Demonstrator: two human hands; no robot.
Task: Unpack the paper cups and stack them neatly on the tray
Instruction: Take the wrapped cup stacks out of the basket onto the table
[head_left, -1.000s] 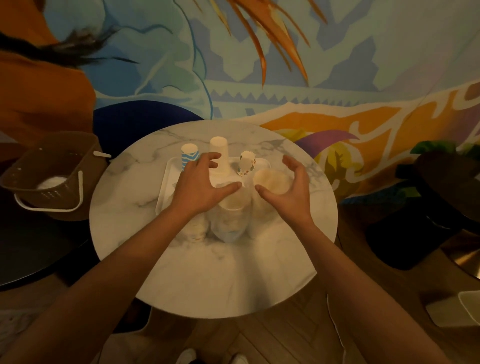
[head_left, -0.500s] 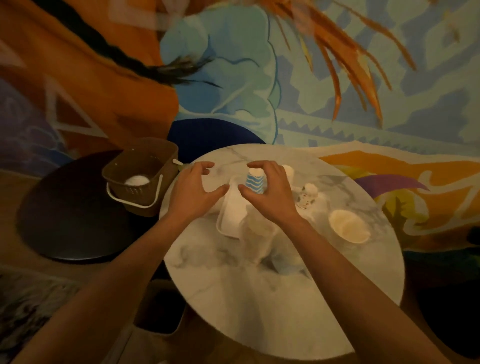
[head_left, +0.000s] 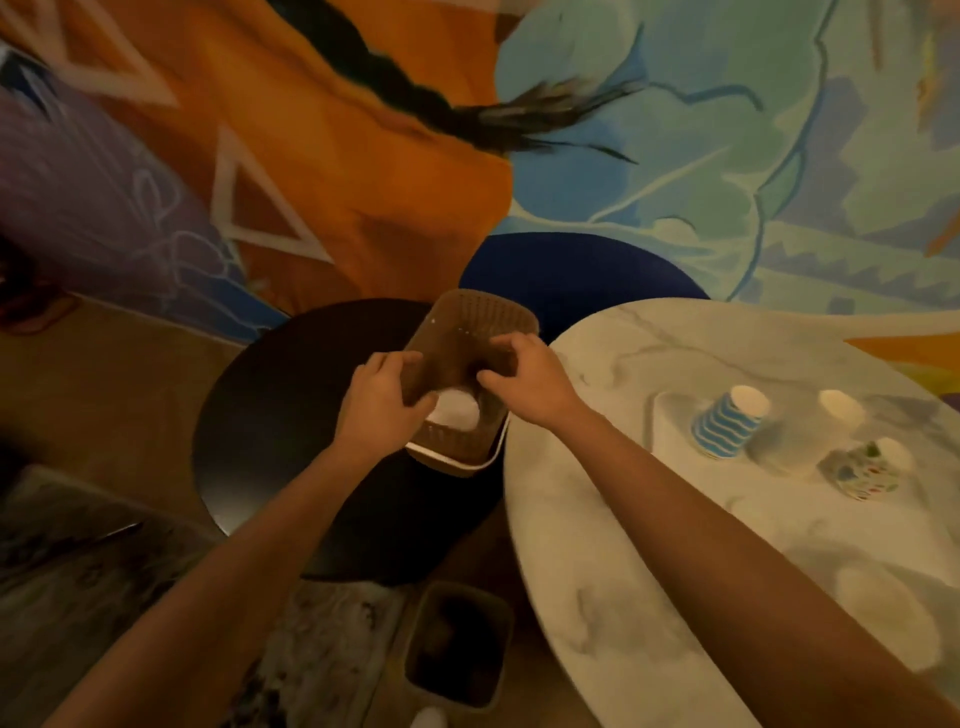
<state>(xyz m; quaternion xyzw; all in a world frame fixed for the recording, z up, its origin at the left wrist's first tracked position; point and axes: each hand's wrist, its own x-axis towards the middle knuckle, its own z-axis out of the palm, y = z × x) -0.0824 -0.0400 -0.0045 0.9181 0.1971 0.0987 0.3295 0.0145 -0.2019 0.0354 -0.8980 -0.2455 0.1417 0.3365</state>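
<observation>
On the white tray on the marble table stand upside-down paper cups: a blue striped stack, a plain white one and a speckled one. A brown basket sits on a dark round side table to the left, with a white object inside. My left hand hovers at the basket's left rim, fingers loosely curved, thumb close to the white object. Above the basket's right side hangs my right hand, fingers bent, with nothing visible in it.
A pale blurred bundle lies near the marble table's front right. A small dark bin stands on the floor between the two tables. A painted wall rises right behind them.
My view has swung left. Both hands left the cups and tray on the marble table and moved left over the brown basket.
</observation>
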